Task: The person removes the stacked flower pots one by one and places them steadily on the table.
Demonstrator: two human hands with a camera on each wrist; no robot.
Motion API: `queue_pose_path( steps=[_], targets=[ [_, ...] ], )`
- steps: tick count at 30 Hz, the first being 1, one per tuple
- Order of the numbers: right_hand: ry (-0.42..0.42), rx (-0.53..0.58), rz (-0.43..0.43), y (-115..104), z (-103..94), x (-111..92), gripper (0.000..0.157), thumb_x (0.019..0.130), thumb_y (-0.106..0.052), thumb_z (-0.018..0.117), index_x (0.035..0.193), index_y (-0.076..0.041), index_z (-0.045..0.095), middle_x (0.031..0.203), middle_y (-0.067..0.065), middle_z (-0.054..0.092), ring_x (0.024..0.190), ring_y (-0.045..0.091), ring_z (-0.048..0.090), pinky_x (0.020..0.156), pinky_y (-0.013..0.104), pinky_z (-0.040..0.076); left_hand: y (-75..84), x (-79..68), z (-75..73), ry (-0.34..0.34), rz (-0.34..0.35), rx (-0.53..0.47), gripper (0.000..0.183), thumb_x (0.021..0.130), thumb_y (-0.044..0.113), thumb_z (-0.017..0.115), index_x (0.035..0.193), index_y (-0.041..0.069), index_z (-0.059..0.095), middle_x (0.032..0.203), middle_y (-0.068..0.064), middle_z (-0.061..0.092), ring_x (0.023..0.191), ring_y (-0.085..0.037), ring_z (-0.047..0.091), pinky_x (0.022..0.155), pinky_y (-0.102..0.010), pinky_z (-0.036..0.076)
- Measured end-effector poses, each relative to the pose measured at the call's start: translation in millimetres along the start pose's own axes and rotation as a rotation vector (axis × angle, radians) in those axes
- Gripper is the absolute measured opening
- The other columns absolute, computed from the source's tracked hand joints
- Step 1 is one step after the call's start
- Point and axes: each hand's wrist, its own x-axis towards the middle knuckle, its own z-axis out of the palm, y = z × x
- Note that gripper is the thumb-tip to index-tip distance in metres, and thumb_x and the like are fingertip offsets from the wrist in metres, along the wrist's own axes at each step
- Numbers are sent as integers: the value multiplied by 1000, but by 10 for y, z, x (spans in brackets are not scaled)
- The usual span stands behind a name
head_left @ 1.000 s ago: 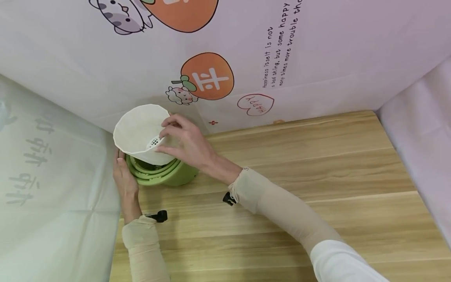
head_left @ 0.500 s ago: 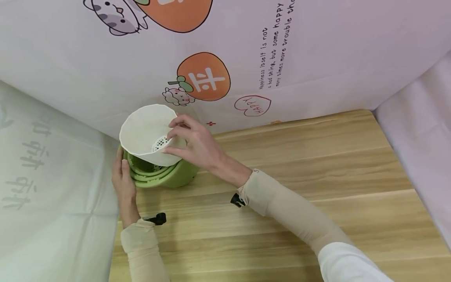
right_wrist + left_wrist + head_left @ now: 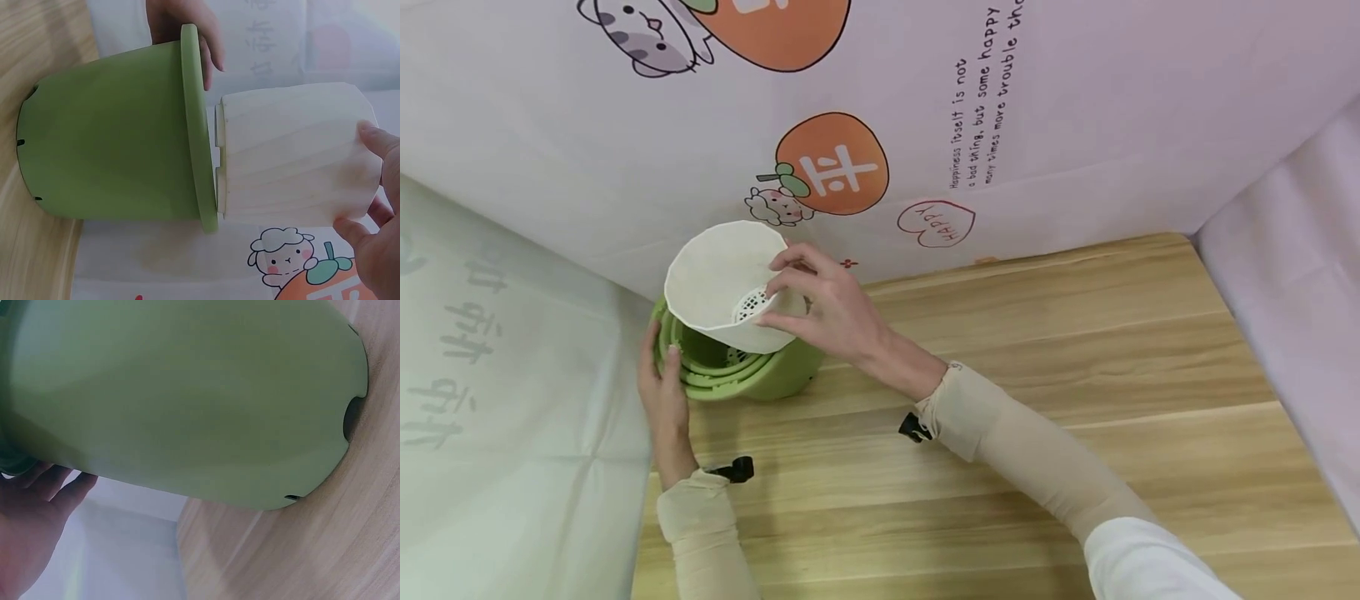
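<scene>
A white flowerpot (image 3: 707, 275) with a faceted rim and a perforated bottom tilts over the mouth of a larger green flowerpot (image 3: 790, 371). My right hand (image 3: 838, 312) pinches the white pot's rim between thumb and fingers. In the right wrist view, the white pot's notched base (image 3: 220, 156) is right at the green rim (image 3: 197, 125). My left hand (image 3: 664, 408) grips the green pot's rim from the left, thumb over the edge and fingers outside. Nested green rims show inside, with a light perforated piece (image 3: 735, 357) partly hidden deeper down.
The green pot stands on a wood-grain tabletop (image 3: 1000, 400), in the corner near the printed back cloth (image 3: 700, 150) and the pale left cloth (image 3: 550, 400). A black strap end (image 3: 741, 469) juts from the left cuff, another (image 3: 913, 427) from the right.
My right hand and the white pot have shifted slightly right over the green pot, uncovering more of its mouth. My left hand stays at the green rim, its thumb slightly moved.
</scene>
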Motion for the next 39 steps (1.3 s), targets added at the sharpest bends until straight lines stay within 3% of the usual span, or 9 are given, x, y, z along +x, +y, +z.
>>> queue_pose_path(
  steps=[4, 8, 19, 30, 39],
  targets=[
    [22, 9, -8, 11, -26, -30, 27, 75, -21, 89, 89, -5, 72, 111, 12, 60, 105, 20, 59, 101, 19, 45, -51, 41, -57, -17, -46, 10, 64, 95, 21, 66, 152, 32, 39, 158, -2, 34, 139, -23, 37, 119, -34, 26],
    [45, 28, -6, 24, -56, -83, 26, 74, -17, 89, 88, -4, 72, 111, 13, 59, 107, 22, 59, 107, 23, 42, -61, 40, -97, -35, -41, -7, 70, 90, 19, 72, 152, 28, 40, 157, -2, 35, 137, -24, 38, 118, -34, 28],
    [80, 16, 33, 59, -193, -195, 27, 71, -16, 91, 86, -5, 71, 112, 12, 61, 106, 22, 60, 99, 25, 49, -50, 16, -73, 4, -86, 6, 65, 90, 18, 71, 149, 27, 44, 154, -5, 39, 134, -26, 42, 116, -36, 33],
    [113, 2, 38, 93, -377, -249, 26, 70, -14, 91, 85, -4, 72, 111, 12, 62, 106, 23, 61, 99, 30, 51, -90, 2, -45, -5, -51, -95, 64, 91, 16, 71, 149, 21, 43, 152, -6, 38, 133, -26, 42, 115, -37, 34],
    [129, -64, 68, 141, -564, -368, 26, 68, -15, 92, 83, -5, 73, 107, 12, 63, 106, 23, 61, 101, 31, 48, -89, 2, -51, -12, -73, -85, 63, 93, 21, 70, 149, 24, 42, 152, -7, 39, 132, -26, 43, 113, -37, 37]
  ],
)
